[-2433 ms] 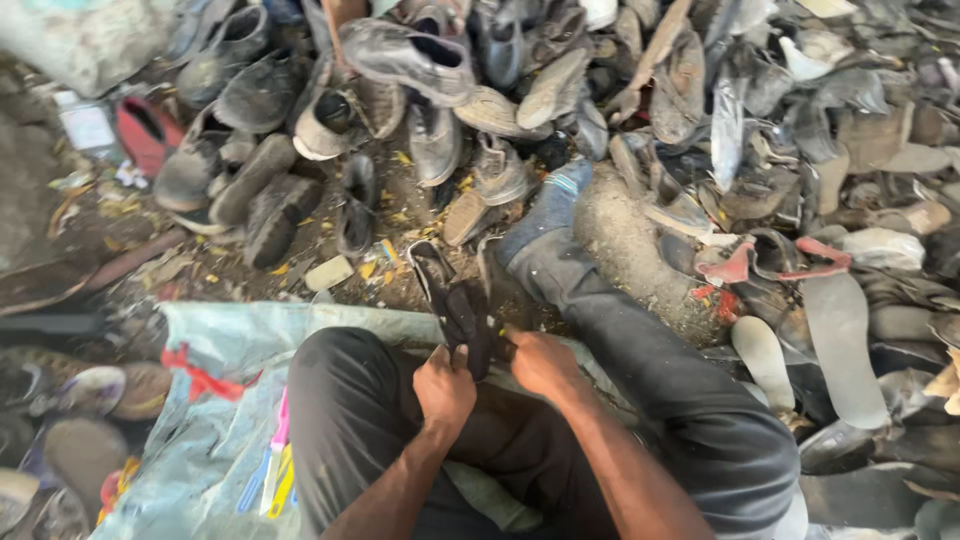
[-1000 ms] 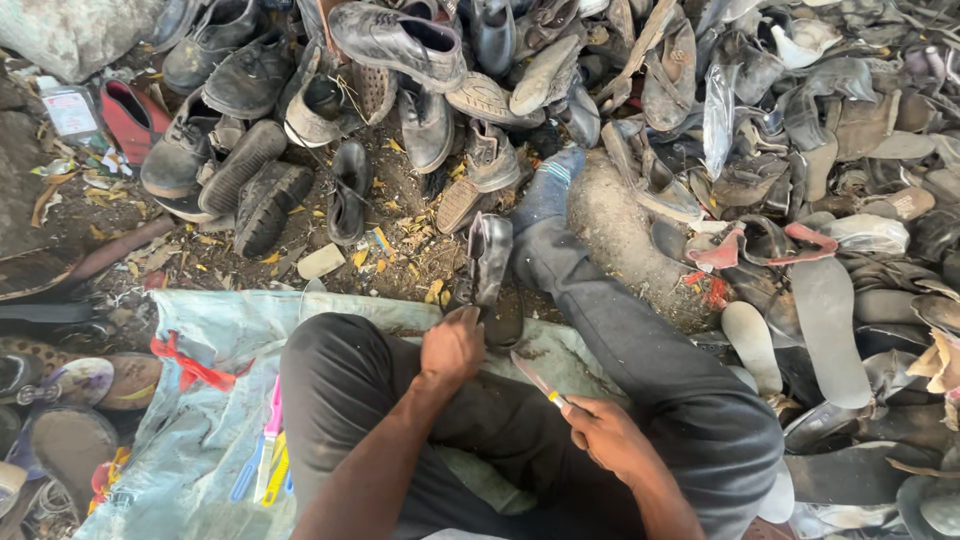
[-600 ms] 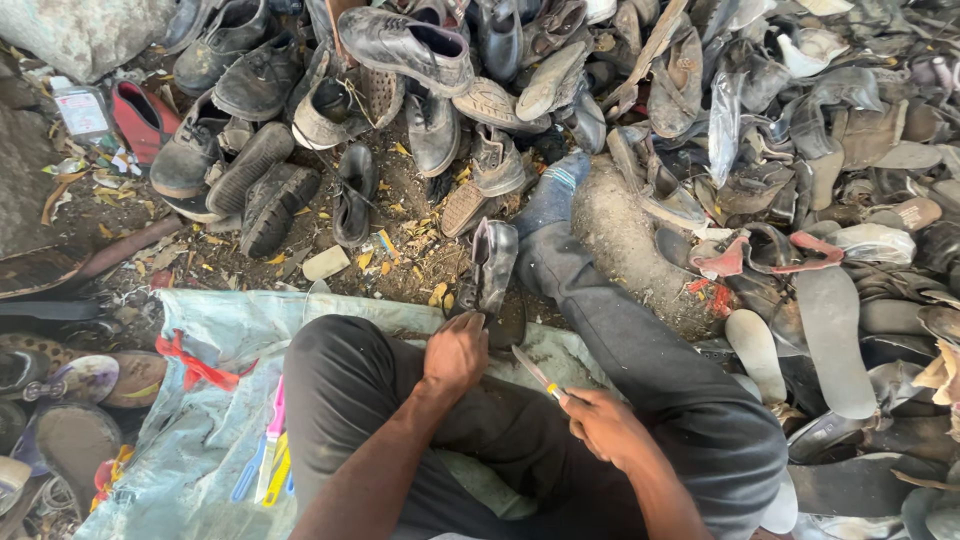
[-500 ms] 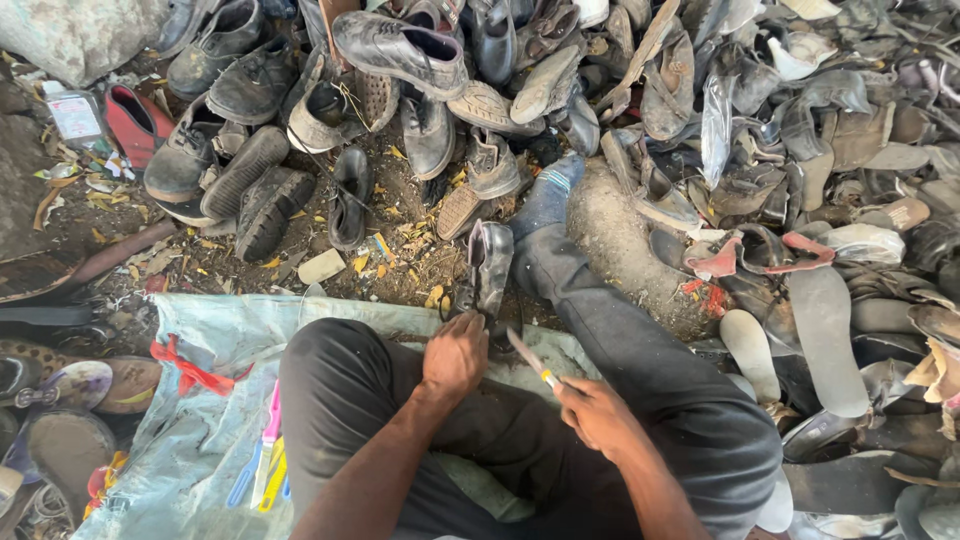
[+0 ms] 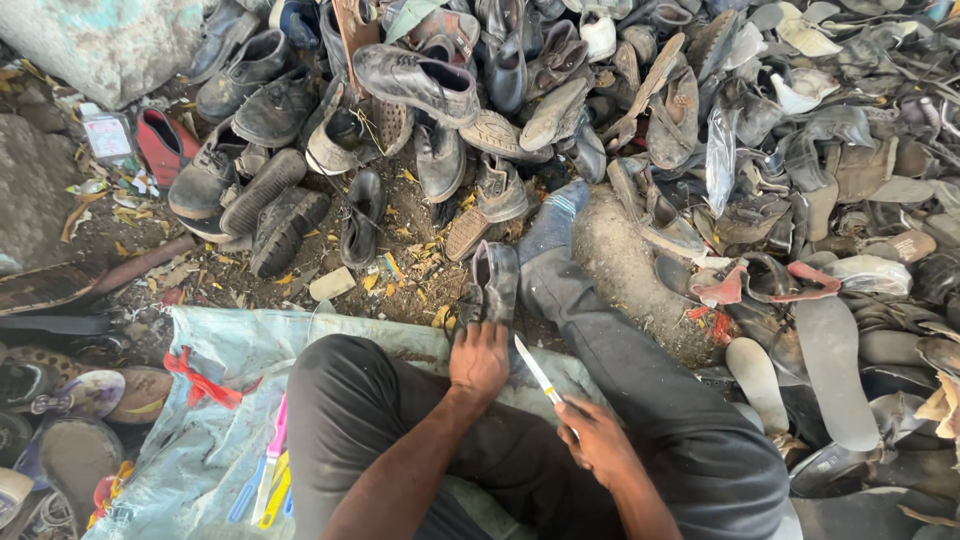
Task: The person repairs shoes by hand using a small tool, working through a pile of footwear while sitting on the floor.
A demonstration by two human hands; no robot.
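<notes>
I sit on the ground with my legs in dark trousers. My left hand (image 5: 480,360) grips the heel end of a worn black shoe (image 5: 492,283) that lies flat in front of my left knee, toe pointing away. My right hand (image 5: 600,440) holds a small knife (image 5: 536,370) with a pale blade, its tip pointing up and left toward the shoe, a short gap from my left hand. The blade does not touch the shoe.
A large heap of old shoes, sandals and loose soles (image 5: 700,120) fills the top and right. A pale cloth sack (image 5: 215,420) lies under my left leg with coloured pens or tools (image 5: 268,485) on it. More soles (image 5: 60,440) lie at the left.
2.4 s ago both hands held the shoe upright together. Now the shoe lies flat under my left hand, and my right hand has come away holding the knife, drifting slightly toward the shoe.
</notes>
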